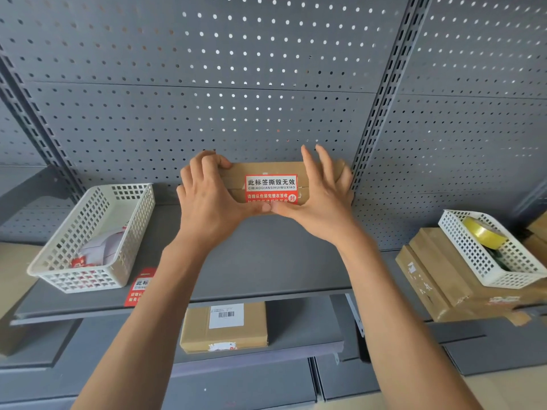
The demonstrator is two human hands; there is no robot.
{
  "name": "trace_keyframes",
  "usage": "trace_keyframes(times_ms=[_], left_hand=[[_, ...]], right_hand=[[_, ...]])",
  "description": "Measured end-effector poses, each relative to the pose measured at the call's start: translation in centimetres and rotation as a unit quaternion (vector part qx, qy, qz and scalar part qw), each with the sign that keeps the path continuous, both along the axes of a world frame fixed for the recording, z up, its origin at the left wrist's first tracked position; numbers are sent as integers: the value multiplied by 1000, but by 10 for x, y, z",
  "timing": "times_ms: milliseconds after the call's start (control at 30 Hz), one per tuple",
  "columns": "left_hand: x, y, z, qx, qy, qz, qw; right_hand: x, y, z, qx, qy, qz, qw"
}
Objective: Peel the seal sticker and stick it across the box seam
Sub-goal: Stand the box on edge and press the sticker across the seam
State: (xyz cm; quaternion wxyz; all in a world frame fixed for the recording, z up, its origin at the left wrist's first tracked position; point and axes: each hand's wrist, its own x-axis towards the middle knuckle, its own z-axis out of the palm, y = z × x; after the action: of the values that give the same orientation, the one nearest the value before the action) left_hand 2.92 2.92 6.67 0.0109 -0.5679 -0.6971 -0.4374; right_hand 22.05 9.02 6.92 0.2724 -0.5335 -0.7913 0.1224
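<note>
From the head camera, a white basket point(88, 235) sits at the left end of the grey shelf point(266, 261), tilted a little, and holds a loose pile of red-and-white stickers and backing sheets. A second white basket point(491, 250) rests on a stack of flat cardboard boxes point(438, 276) at the right and holds a roll of yellowish tape point(484, 232); something dark lies under the roll, too hidden to name. A spare red sticker point(139, 287) lies on the shelf just beside the left basket, its end hanging over the front edge.

The cardboard box point(266, 171) stands at the back of the shelf against the pegboard wall point(236, 69), close to the slotted upright point(381, 99) on its right. The red-and-white seal sticker point(270, 187) lies across the box seam in the middle of the top face. The left hand point(207, 199) is curled over the left end of the box, fingers hooked on the far edge, thumb pressing near the sticker's lower edge. The right hand point(322, 199) is spread wide over the right end, thumb meeting the left thumb; whether its raised fingers touch the cardboard is hard to tell.

The shelf between the baskets is bare grey surface in front of the box. On the lower shelf sits another sealed box point(223, 329) with a barcode label.
</note>
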Motion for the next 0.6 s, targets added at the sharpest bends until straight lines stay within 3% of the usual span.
trace_keyframes(times_ms=[600], left_hand=[[-22, 0, -3, -15, -25, -90, 995]], right_hand=[[22, 7, 2, -44, 86, 86, 992]])
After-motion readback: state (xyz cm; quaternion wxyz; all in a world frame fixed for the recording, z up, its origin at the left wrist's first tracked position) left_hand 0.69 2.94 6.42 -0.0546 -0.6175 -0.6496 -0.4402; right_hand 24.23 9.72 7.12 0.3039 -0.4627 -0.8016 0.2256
